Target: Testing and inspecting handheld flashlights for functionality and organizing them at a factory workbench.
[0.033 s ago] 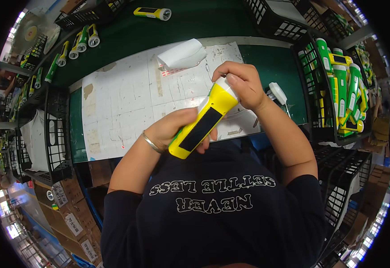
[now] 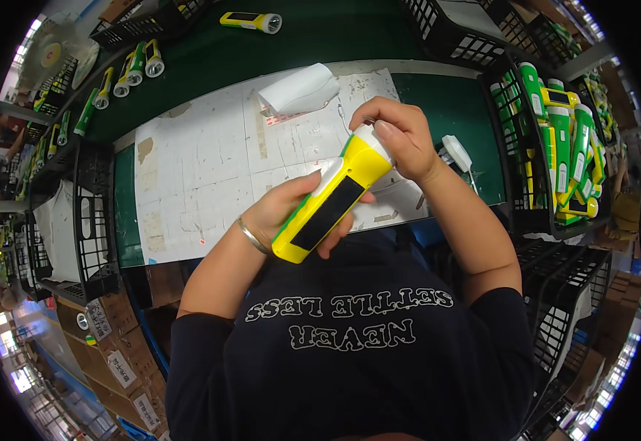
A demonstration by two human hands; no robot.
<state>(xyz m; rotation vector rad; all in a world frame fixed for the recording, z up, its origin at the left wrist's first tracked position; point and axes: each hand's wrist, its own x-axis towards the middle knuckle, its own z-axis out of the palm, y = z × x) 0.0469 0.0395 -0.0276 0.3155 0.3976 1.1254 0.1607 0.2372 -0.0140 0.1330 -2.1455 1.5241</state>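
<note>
Worktop centre: scuffed white paper mat (image 2: 210, 176)
Mat's far edge: folded white paper sheet (image 2: 298, 90)
Right edge: black wire basket (image 2: 515, 147) holding green-and-yellow plastic flashlights (image 2: 566, 140)

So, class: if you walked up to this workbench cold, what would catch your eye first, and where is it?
The bright yellow flashlight at the centre, gripped by the left hand while the right hand closes over its white head end. Next, the black crate on the right packed with green and yellow flashlights, and the worn white mat on the green bench.
</note>
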